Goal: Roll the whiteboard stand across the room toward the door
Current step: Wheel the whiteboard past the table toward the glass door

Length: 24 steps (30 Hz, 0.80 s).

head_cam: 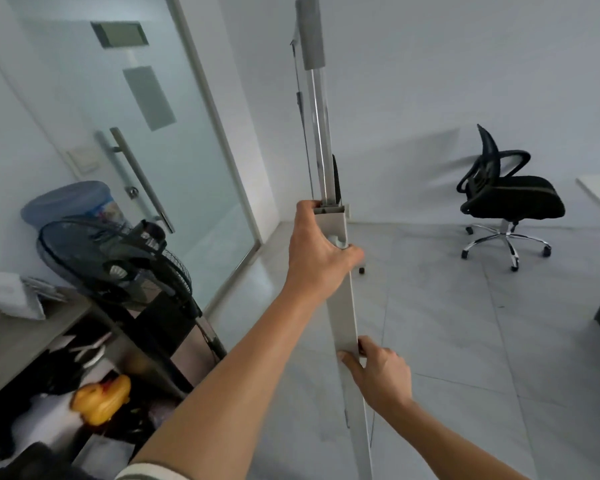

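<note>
Left hand (317,247) wrapped around the top end of the whiteboard stand (343,306) post's wide grey section, thumb on the right face, fingers over the upper left corner. Right hand (380,370) closed on the same post lower down and nearer — thumb across the near face, fingers curled behind the right edge. Both arms reach in from the bottom; a striped cuff shows on the left one.

Stand seen edge-on, centre frame, running from the bottom edge up to the top. Above the left hand a thinner shiny tube continues up to a grey cap (310,32). A small black caster (361,270) shows on the tile floor (447,323) just right of the left hand.

Frosted glass door (174,126) far left of the stand, with a long bar handle (141,178) — looks shut. Left, near: a black fan (118,261) tilted against a desk (21,341), a blue water jug (71,202) behind it, a yellow rubber duck (103,398) among clutter under the desk.

Far right: black office chair (510,199) on a chrome star base, well apart from the stand. A white tabletop edge and a dark cabinet sit at the right frame edge.
</note>
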Tool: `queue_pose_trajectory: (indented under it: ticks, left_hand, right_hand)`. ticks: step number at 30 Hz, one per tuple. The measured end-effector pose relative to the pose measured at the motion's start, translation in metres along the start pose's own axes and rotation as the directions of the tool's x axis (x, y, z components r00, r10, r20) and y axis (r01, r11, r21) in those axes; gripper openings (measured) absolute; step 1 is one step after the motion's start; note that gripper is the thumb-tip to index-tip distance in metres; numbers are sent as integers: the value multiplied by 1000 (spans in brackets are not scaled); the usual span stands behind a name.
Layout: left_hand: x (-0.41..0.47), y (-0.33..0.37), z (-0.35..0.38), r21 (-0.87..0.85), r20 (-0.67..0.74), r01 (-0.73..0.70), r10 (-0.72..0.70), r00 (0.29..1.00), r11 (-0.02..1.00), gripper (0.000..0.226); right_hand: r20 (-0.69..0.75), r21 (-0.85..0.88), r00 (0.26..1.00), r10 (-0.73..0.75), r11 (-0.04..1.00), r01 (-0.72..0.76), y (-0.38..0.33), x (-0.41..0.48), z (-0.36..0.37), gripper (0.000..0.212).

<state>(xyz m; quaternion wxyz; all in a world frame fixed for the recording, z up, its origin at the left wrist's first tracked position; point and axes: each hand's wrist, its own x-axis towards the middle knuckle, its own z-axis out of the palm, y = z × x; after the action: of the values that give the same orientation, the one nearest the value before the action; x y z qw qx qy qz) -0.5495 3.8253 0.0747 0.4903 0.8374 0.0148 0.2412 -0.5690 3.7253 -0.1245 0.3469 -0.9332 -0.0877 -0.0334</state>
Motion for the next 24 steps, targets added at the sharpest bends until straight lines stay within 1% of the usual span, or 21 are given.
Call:
queue_pose_trajectory:
  ticks: [6,12,18,24]
  left_hand:
    - [98,-49,-20,-21,53,13,-11,999,1000,56]
    - [184,-98,-31,-33,87,6,-3,996,999,57]
    - [270,-149,-45,-63,143,-33,42,989,997,57]
    - [349,-200,-75,-104,174,-66,83,981,992,58]
  right_hand:
    - [17,-9,999,30,1000,-30,-39,100,36,38]
    - [24,3,997,77,997,-77,-67,183,71,34]
    - [-60,-17,993,100,995,-101,-93,264,119,37]
    - [-61,7,985,163,987,-162,-136,340,165,35]
